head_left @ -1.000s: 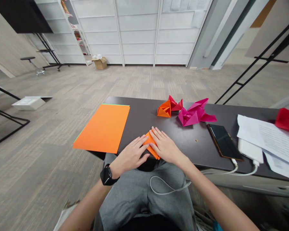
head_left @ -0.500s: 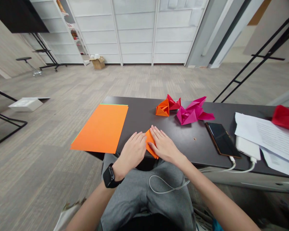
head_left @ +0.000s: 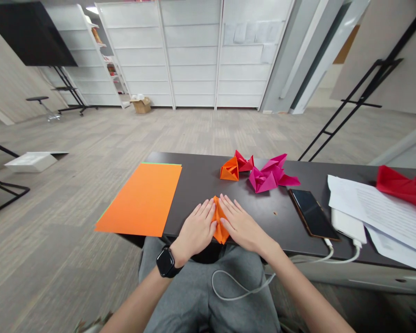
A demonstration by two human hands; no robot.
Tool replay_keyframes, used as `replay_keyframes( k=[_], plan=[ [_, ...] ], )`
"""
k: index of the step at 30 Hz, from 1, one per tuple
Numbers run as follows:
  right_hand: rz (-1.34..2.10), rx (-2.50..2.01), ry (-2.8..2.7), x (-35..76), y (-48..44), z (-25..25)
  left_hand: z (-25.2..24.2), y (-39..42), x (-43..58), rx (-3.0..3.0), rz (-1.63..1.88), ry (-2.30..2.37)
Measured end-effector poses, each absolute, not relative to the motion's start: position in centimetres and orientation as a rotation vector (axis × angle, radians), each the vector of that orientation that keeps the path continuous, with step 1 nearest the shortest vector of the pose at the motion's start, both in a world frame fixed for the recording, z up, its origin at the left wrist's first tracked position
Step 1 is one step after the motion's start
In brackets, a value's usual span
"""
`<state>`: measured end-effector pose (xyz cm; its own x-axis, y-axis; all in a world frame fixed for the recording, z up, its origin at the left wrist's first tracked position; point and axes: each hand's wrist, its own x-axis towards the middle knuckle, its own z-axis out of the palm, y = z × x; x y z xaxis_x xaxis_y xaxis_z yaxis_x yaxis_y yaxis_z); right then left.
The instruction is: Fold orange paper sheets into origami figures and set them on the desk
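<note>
A small folded piece of orange origami paper (head_left: 219, 223) lies at the near edge of the dark table, a crease running down its middle. My left hand (head_left: 198, 226) rests flat on its left side, fingers stretched out, with a black watch on the wrist. My right hand (head_left: 241, 224) presses flat over its right side, fingers also straight. Both hands partly cover the paper. Beyond them stand an orange folded paper piece (head_left: 229, 169), a red one (head_left: 243, 162) and a larger magenta one (head_left: 268, 175).
A stack of orange sheets (head_left: 142, 201) overhangs the table's left near edge. To the right lie a phone (head_left: 314, 212), a white power bank (head_left: 348, 224) with cables, printed papers (head_left: 377, 208) and a red folded paper (head_left: 402, 187). A white cable loop (head_left: 237, 296) crosses my lap.
My left hand has shifted onto the paper's left side, and the paper now shows opened out around a central crease. The camera view has tilted up slightly.
</note>
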<state>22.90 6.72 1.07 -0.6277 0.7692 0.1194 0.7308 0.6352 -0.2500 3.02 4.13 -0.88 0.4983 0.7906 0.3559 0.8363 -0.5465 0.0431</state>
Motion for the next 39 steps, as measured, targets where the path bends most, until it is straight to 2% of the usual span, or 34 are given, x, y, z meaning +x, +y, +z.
replay_keyframes(
  k=[8, 14, 19, 25, 30, 39],
  plan=[
    [0.265, -1.224, -2.684, 23.2, 6.3, -0.5, -0.5, 3.9, 3.2, -2.62, -0.368, -1.509],
    [0.269, -1.264, -2.665, 22.9, 6.3, -0.1, -0.1, 4.4, 2.3, -2.781, -0.438, -1.452],
    [0.369, -1.27, -2.616, 22.8, 6.3, 0.4, 1.3, 3.2, 0.9, -2.779, -0.638, -1.507],
    [0.266, -1.177, -2.511, 23.6, 4.0, 1.3, 0.5, 1.8, -0.1, -2.811, -0.554, -1.438],
    [0.335, -1.036, -2.534, 24.7, 2.4, 1.8, 0.7, 1.1, -0.3, -2.744, -0.736, -1.591],
    [0.227, -1.052, -2.517, 24.0, 2.4, 2.3, -0.4, -0.9, 2.0, -2.492, -1.154, -1.779]
  ],
)
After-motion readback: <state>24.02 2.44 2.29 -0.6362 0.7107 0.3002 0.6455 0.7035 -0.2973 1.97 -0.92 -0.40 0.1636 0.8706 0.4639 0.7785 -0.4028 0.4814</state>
